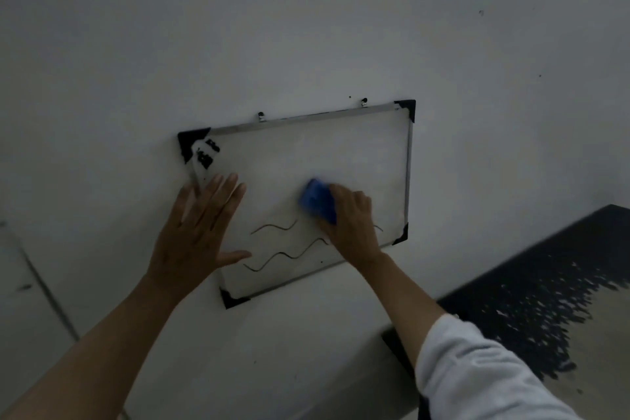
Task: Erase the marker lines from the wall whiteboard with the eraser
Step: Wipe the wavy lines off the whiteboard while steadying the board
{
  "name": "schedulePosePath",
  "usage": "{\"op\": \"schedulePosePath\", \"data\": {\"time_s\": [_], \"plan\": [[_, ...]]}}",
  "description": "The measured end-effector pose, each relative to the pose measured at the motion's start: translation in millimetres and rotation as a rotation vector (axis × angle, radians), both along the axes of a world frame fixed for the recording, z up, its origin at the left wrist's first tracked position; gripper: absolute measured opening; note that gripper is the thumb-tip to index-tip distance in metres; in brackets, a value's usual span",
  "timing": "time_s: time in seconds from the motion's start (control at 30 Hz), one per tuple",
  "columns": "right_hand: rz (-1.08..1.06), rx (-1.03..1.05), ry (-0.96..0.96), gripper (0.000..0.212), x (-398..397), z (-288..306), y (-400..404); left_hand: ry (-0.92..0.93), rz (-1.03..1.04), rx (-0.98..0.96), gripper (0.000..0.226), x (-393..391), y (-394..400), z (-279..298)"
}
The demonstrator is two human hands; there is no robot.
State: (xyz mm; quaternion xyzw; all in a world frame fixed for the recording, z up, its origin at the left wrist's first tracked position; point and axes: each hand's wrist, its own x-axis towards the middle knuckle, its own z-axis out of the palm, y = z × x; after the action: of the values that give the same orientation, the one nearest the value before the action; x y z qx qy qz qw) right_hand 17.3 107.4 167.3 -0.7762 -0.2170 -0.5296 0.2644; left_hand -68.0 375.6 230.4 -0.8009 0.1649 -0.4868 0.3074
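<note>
A dim, plain indoor room is shown: a bare painted wall (306,27) above the fingers, and a dark-topped table (545,283) right of them.

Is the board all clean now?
No, two wavy marker lines still show on the lower part of the whiteboard, below the blue eraser that the right hand holds.

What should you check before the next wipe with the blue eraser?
1. Eraser gripped by right hand: ok.
2. Eraser flat against the whiteboard: cannot tell, it is blurred.
3. Left hand pressing the board's left edge to steady it: ok.
4. Upper wavy line and lower wavy line gone: not ok, both remain.
5. Left thumb clear of the lower line: not ok, its tip sits right by the line's start.
</note>
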Motion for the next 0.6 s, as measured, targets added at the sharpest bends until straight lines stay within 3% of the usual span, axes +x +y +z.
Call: {"op": "schedulePosePath", "data": {"time_s": [0.07,0.1,0.13,0.17,0.27,0.33,0.4,0.5,0.53,0.6], "plan": [[0.020,0.470,0.155,0.057,-2,5,13,0.043,0.065,-0.013,0.109,-7,6,-5],[-0.004,0.595,0.186,0.059,-4,5,23,0.065,0.090,-0.026,0.113,-9,8,-7],[-0.044,0.580,0.177,0.059,-8,2,33,0.087,0.108,-0.042,0.118,-11,10,-9],[-0.073,0.445,0.139,0.056,-11,-5,39,0.107,0.123,-0.060,0.123,-12,11,-10],[-0.069,-0.261,-0.094,0.050,-19,-29,37,0.162,0.150,-0.120,0.137,-9,15,-15],[-0.046,-0.498,-0.183,0.047,-13,-22,22,0.184,0.158,-0.155,0.141,-9,16,-18],[-0.037,-0.328,-0.127,0.049,-8,-6,17,0.183,0.171,-0.171,0.141,-9,16,-21],[-0.083,0.362,0.091,0.060,-10,16,32,0.177,0.186,-0.189,0.141,-9,17,-26],[-0.105,0.465,0.125,0.061,-14,16,44,0.178,0.187,-0.194,0.141,-9,17,-27],[-0.125,0.280,0.084,0.059,-24,-3,67,0.182,0.174,-0.208,0.140,-7,18,-28]]}}
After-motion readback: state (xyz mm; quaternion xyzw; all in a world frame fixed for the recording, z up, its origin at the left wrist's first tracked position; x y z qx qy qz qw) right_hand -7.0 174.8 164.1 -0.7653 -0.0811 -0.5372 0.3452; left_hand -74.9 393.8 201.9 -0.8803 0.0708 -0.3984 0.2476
